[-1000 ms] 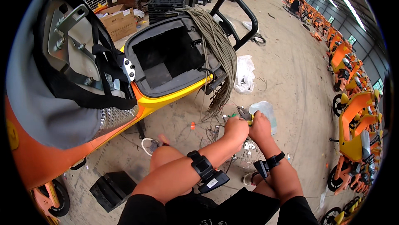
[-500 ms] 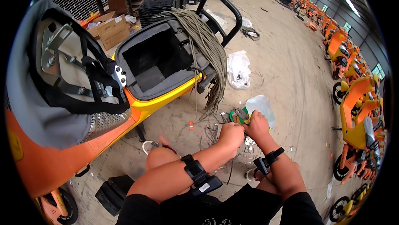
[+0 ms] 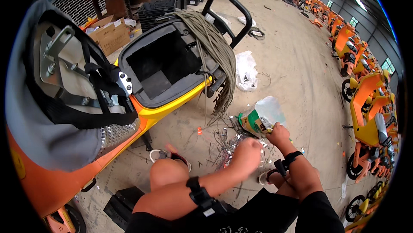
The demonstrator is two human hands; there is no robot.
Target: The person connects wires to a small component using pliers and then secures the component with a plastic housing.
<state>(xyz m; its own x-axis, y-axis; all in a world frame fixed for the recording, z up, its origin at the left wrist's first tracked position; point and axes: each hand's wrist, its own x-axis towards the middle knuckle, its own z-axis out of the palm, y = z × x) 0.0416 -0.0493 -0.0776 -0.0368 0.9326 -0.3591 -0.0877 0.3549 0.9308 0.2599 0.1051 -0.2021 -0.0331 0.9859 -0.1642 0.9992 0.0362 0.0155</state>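
My right hand grips the near edge of a green and whitish translucent plastic bag, whose mouth spreads open low over the floor. My left hand is curled closed just left of it, apart from the bag and slightly blurred. Whatever its fingers may hold is hidden. Beneath and beside the hands lies a heap of wire offcuts and small scraps.
At left stands an orange and yellow scooter with its grey seat tipped up. Coiled cord drapes over its rear. A white plastic bag lies on the floor beyond. Rows of scooters line the right.
My hands have parted: the left has drawn back toward me, and the right has shifted slightly right with the bag. The bag now shows more fully spread, and the scraps are more exposed.
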